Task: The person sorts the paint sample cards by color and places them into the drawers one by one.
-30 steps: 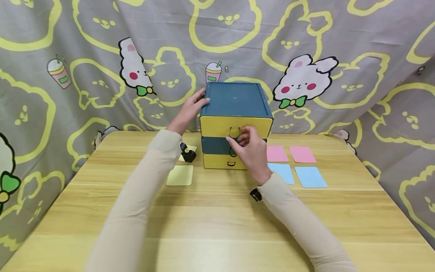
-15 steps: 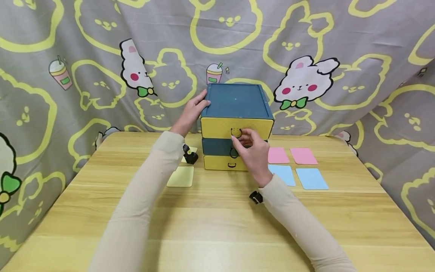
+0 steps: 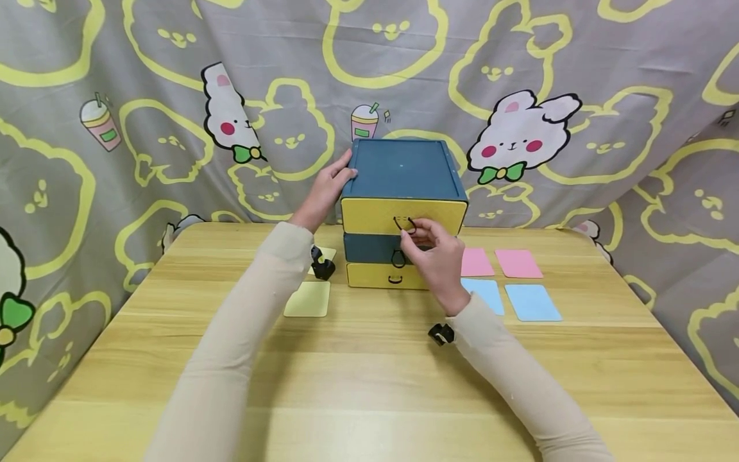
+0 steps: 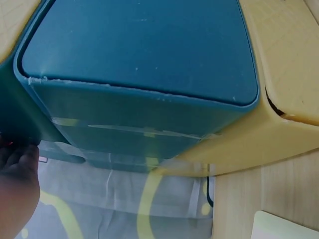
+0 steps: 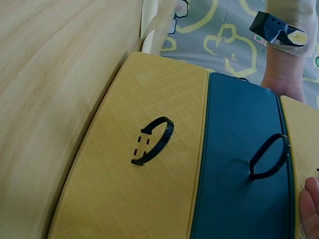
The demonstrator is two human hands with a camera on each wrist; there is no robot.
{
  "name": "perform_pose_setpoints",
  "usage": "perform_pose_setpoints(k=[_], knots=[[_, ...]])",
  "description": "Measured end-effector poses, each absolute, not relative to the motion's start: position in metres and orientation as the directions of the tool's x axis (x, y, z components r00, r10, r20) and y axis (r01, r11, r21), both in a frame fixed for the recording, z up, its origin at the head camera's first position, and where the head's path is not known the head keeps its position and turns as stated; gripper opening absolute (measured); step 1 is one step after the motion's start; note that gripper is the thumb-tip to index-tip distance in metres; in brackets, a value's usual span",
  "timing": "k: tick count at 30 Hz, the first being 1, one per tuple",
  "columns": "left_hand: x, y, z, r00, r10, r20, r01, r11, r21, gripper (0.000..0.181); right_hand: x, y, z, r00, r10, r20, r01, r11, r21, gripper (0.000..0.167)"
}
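The drawer box (image 3: 401, 170) stands on the table (image 3: 358, 378), near the middle of its back edge. The left hand (image 3: 325, 194) rests with straight fingers on the box's upper left edge. The right hand (image 3: 437, 258) pinches, it seems, the black handle (image 3: 397, 224) of the top yellow drawer (image 3: 369, 215). Pink cards (image 3: 519, 263) lie toward the table's back right corner.

Head feed is bright; I see soft glare on the near tabletop (image 3: 340, 423) and faint shadows beside both sleeves (image 3: 222, 359). Wrist feeds dimmer, softer; left grip (image 4: 17, 191) dark in left wrist view.
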State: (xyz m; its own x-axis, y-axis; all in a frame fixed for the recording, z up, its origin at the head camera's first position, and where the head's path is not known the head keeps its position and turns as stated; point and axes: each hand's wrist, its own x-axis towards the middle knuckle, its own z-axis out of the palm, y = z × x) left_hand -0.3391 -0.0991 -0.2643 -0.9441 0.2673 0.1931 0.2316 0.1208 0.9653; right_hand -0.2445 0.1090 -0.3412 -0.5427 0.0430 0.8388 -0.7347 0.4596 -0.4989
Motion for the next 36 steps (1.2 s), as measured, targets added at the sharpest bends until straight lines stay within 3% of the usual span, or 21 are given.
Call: perform_pose_setpoints(k=[12, 25, 36], knots=[[-0.343, -0.100, -0.264, -0.944, 0.267, 0.196, 0.240, 0.142, 0.960, 0.061, -0.224, 0.118, -0.336, -0.597, -0.011, 0.802, -0.743, 0.386, -0.547, 0.020], [-0.327, -0.101, -0.251, -0.940, 0.271, 0.206, 0.255, 0.160, 0.954, 0.061, -0.184, 0.121, -0.336, -0.567, -0.062, 0.821, -0.797, 0.291, -0.529, 0.020], [-0.350, -0.099, -0.270, -0.942, 0.248, 0.225, 0.265, 0.142, 0.954, 0.060, -0.154, 0.127, -0.344, -0.500, -0.139, 0.855, -0.857, 0.219, -0.466, 0.021]])
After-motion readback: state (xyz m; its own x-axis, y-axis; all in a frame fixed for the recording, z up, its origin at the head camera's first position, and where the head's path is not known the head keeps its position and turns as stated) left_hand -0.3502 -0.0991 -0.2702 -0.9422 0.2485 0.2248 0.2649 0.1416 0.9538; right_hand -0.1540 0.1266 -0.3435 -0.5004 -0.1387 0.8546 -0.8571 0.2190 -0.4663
